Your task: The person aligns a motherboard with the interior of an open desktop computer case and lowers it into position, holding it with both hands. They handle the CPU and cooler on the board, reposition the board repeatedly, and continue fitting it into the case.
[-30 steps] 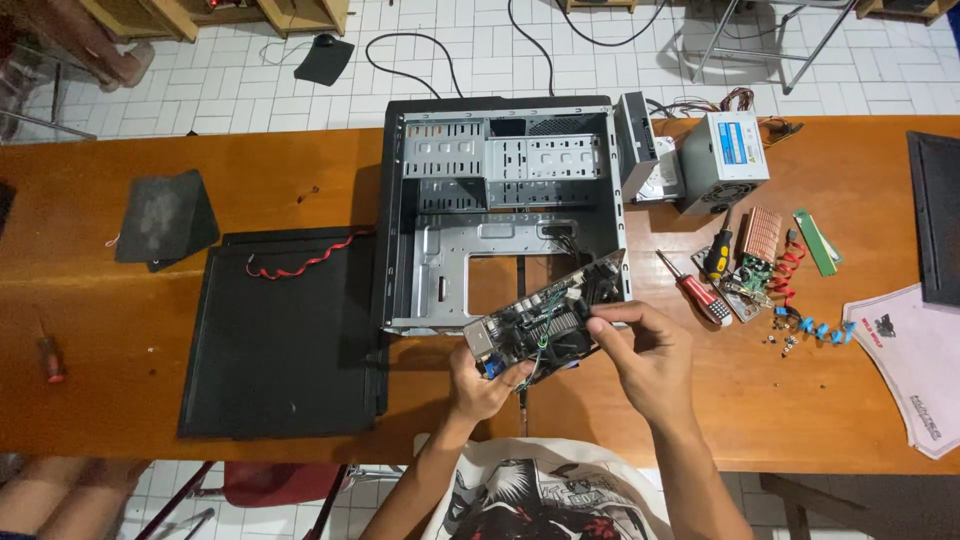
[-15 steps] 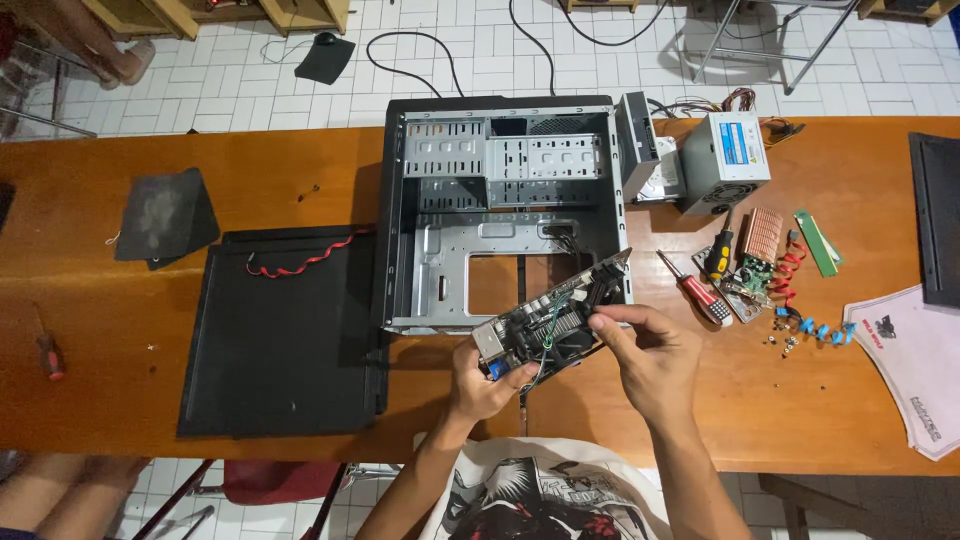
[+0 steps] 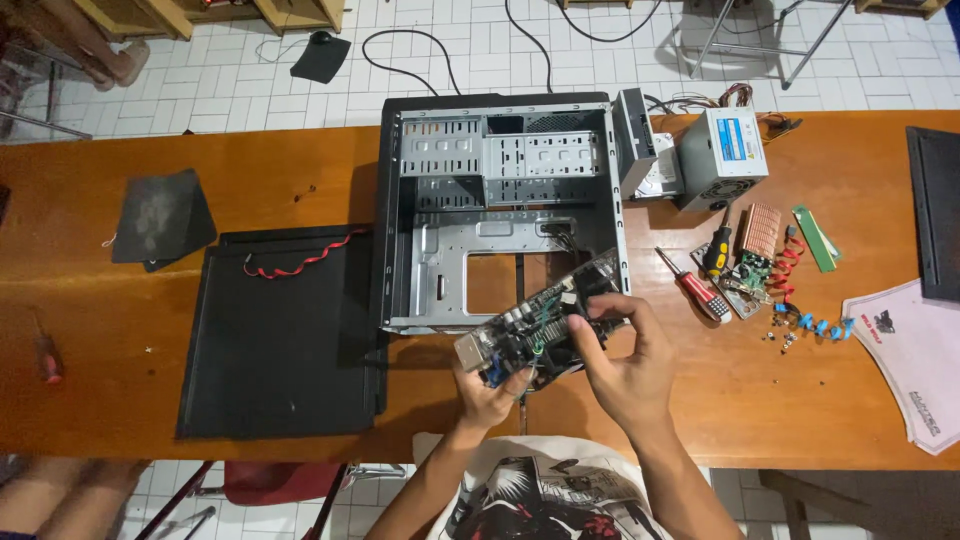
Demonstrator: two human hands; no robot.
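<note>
Motherboard sits tilted between both hands, left hand and right hand each closed in a grip on it.

The motherboard is partly covered: the right hand hides its near right corner, and the left hand sits under its lower edge, fingers mostly out of sight. Its components are too small to tell apart. The small screws beside the red screwdriver are mere specks. A black panel is cut off by the right edge, as is the white cloth. At the left edge a red-handled tool is perhaps another screwdriver; it is blurred.
</note>
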